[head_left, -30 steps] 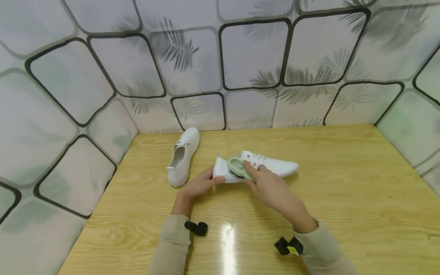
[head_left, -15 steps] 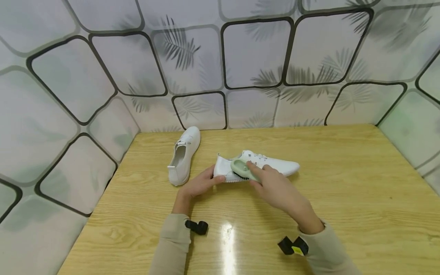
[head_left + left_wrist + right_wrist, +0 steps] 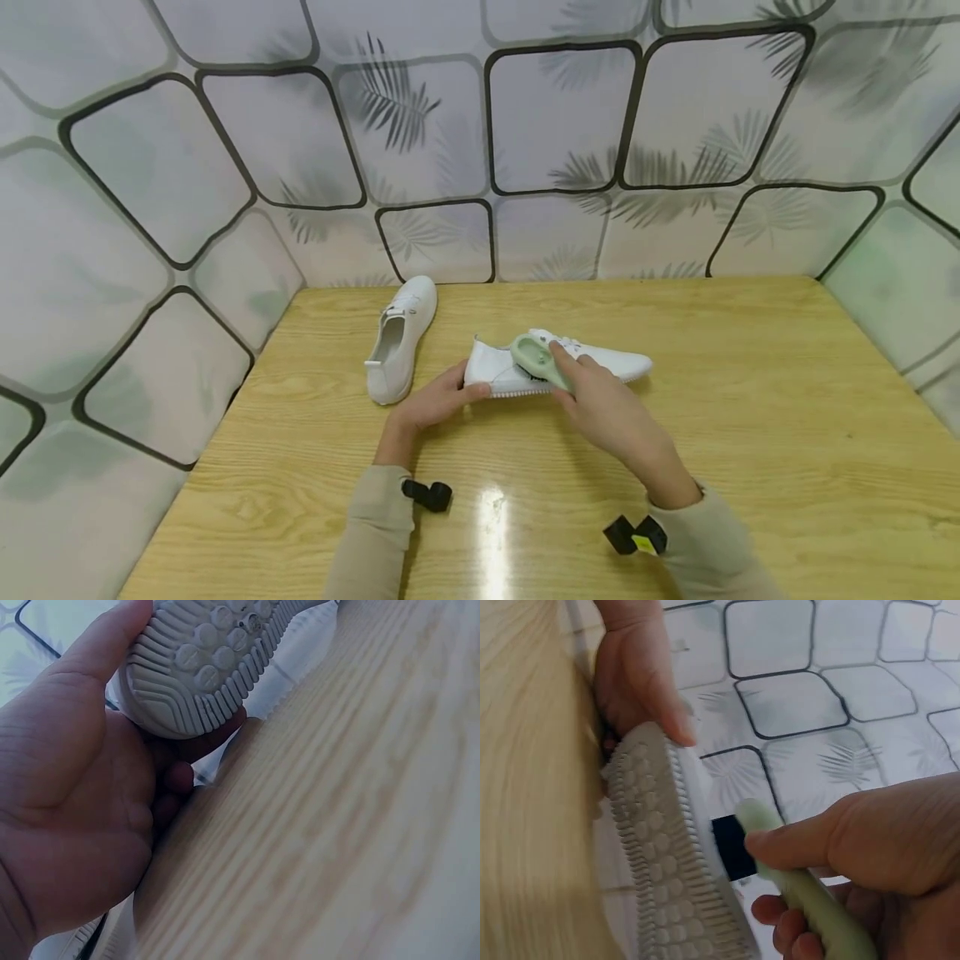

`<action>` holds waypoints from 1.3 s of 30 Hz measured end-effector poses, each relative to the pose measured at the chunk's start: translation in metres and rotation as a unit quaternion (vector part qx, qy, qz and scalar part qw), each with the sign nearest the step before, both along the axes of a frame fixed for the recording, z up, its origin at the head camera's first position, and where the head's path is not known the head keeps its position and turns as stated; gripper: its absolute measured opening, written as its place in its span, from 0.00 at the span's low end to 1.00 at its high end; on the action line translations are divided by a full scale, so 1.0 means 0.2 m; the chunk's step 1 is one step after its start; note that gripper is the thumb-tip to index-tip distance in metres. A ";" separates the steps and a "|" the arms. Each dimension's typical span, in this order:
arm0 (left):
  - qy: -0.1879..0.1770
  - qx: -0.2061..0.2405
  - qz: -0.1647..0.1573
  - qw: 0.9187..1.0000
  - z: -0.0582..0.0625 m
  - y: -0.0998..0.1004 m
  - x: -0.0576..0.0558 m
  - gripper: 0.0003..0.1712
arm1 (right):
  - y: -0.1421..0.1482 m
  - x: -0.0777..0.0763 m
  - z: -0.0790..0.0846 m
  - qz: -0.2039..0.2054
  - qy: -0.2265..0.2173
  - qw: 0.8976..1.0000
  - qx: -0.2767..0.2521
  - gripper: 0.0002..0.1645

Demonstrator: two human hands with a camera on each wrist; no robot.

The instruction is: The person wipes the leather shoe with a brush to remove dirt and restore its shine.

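Observation:
A white lace-up shoe (image 3: 611,362) lies in the middle of the table, toe to the right, its studded sole (image 3: 214,656) facing the person. My left hand (image 3: 437,400) grips it at the heel, thumb along the sole edge and fingers behind. My right hand (image 3: 606,408) holds a pale green brush (image 3: 534,355) by its handle. The brush's dark bristles (image 3: 733,847) are against the shoe's near side, around its middle. In the right wrist view, fingers curl round the brush handle (image 3: 821,915) with the thumb laid along it.
The other white shoe (image 3: 401,340) stands upright at the back left of the wooden table (image 3: 750,433), toe away from the person. A wall (image 3: 562,117) with a stone-and-leaf pattern rises behind the table. Black wrist cameras (image 3: 427,495) sit on both sleeves.
My right hand has moved the brush a little to the right along the shoe's side, from near the heel toward the middle. The left hand and both shoes stay in place.

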State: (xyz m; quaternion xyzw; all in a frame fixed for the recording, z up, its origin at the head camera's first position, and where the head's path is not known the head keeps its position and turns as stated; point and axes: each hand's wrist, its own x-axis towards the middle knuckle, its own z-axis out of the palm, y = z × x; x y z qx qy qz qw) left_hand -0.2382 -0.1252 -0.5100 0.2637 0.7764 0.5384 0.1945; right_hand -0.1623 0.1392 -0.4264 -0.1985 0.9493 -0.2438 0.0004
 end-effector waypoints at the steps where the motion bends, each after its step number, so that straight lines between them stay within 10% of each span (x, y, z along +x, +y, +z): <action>1: -0.002 0.001 0.001 1.000 0.00 0.00 0.00 0.32 | 0.00 0.00 0.00 0.005 0.001 1.000 -0.002 0.38; 39: -0.005 -0.008 0.004 1.000 -0.01 -0.01 0.00 0.34 | 0.08 0.00 0.06 0.007 -0.055 0.998 -0.012 0.38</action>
